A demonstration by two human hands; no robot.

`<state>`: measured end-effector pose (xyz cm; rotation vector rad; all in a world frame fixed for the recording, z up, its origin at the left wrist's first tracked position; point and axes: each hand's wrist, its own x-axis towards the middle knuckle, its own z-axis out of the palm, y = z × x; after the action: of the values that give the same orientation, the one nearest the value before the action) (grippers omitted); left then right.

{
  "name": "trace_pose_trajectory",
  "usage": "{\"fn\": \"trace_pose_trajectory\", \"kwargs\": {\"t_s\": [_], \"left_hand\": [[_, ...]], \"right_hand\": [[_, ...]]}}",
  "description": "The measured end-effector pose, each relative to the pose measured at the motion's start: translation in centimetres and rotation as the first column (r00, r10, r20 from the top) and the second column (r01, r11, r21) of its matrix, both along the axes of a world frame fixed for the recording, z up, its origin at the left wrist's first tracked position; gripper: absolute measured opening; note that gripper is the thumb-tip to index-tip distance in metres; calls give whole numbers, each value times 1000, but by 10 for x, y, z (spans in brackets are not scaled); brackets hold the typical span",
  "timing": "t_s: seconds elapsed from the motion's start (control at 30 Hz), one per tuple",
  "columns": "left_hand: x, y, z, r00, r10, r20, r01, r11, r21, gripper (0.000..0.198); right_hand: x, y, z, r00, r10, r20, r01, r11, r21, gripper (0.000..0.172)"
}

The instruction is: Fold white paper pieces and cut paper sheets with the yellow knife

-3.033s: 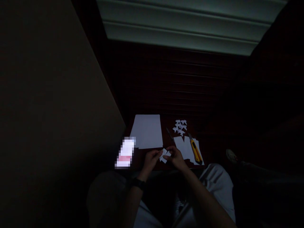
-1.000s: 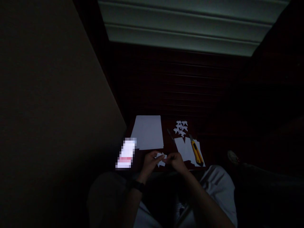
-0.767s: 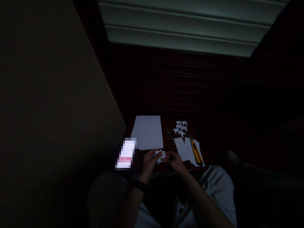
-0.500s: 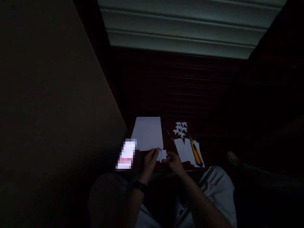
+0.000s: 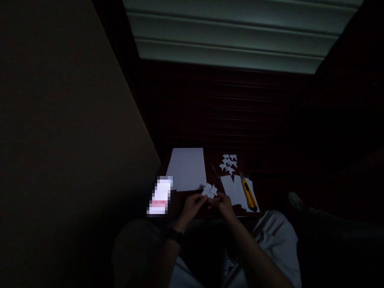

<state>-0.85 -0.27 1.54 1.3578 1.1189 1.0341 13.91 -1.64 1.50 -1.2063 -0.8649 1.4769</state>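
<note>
A small white folded paper (image 5: 210,190) with several pointed flaps is pinched between my two hands, just over the front part of a dark table. My left hand (image 5: 192,205) grips its left and lower edge. On the opposite side, my right hand (image 5: 223,204) has its fingers closed on the right edge. Behind the folded piece lies a stack of white paper sheets (image 5: 187,168). Toward the back right rests a cluster of small folded paper pieces (image 5: 229,163), similar in size to the one held.
A yellow utility knife (image 5: 249,194) lies on cut paper pieces (image 5: 230,190) at the right. Beside them is a thin dark tool, too dim to name. A lit, blurred-out screen (image 5: 161,196) sits at the left edge. A wall (image 5: 75,120) rises on the left.
The folded paper has been turned and now shows several pointed flaps facing up. Both hands have shifted slightly, the left one moving right and down. The other items stay in place.
</note>
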Motion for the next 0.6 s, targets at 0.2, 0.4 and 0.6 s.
{"fn": "trace_pose_trajectory", "kwargs": {"t_s": [0.2,0.4,0.6], "left_hand": [[-4,-1,2,999,18,38,-16,998,-55,30],[2,1,1,942,111,317,-32,969,-246,44],[1,-1,2,921,146,361,-54,966,-254,42]], "right_hand": [[3,2,1,1000,0,6,0,1000,-8,41],[5,11,8,977,-147,-151,150,989,5,32],[12,17,26,957,-160,-244,172,985,32,26]]}}
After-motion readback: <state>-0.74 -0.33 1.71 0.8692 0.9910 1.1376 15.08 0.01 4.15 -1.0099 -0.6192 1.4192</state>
